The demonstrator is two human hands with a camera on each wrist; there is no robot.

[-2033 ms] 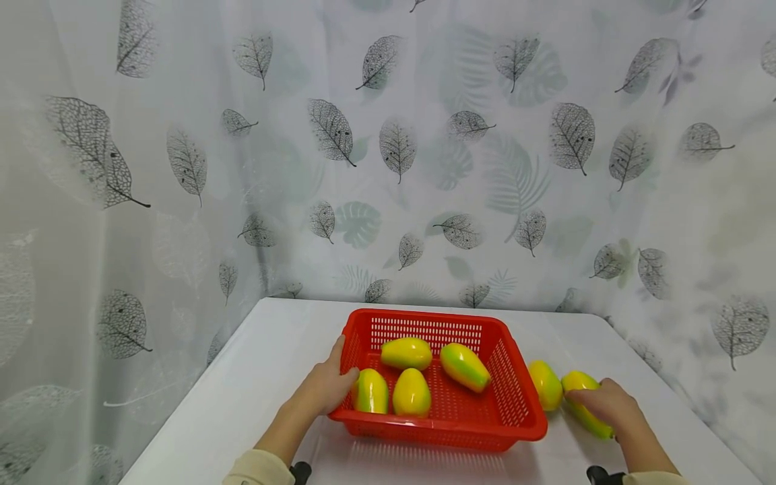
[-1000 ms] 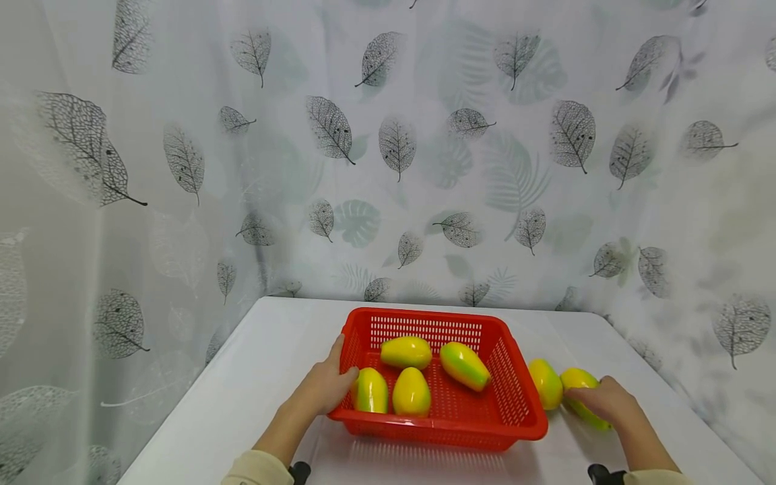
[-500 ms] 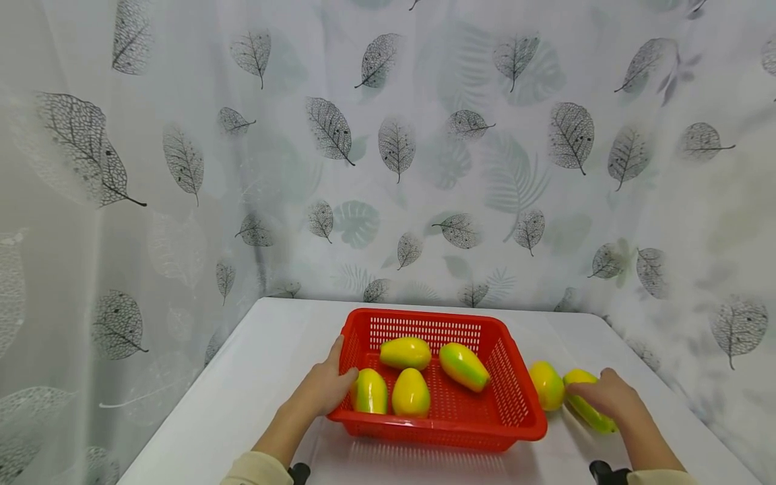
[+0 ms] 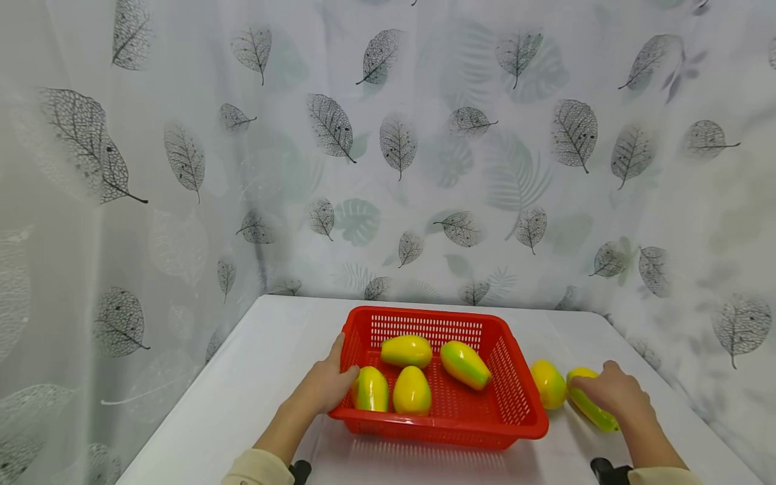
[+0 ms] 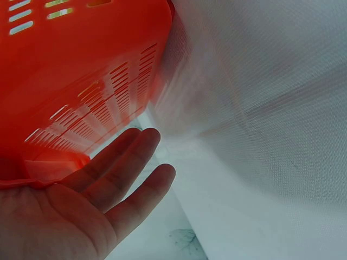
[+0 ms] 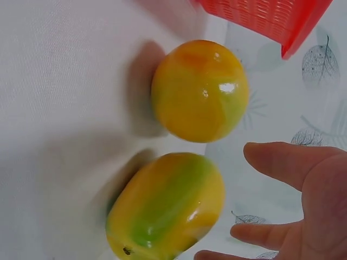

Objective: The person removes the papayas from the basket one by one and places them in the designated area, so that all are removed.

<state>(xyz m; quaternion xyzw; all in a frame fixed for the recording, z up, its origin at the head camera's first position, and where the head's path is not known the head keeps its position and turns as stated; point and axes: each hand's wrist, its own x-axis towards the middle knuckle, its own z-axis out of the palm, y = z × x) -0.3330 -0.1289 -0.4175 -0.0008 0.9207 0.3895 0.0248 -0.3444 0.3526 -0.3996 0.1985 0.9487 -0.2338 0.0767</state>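
Observation:
A red plastic basket (image 4: 445, 424) with slotted sides stands on the white table. Several yellow-green papayas lie inside it, one of them a papaya (image 4: 465, 365) at the right. My left hand (image 4: 326, 385) holds the basket's left rim, thumb over the rim inside and the other fingers (image 5: 142, 197) extended along the outer wall. Right of the basket lie a rounder-looking papaya (image 4: 548, 384) and a longer papaya (image 4: 597, 409). Over the longer one hovers my right hand (image 4: 615, 391); the right wrist view shows its fingers (image 6: 276, 160) spread and apart from the fruit.
The white table (image 4: 200, 417) narrows toward the back in the head view. A leaf-printed curtain (image 4: 424, 168) hangs behind and along both sides. The basket's right wall stands close to the rounder papaya.
My right hand has shifted slightly right and lifted a little. The longer papaya beneath it has moved slightly right. My left hand and the basket stay in place.

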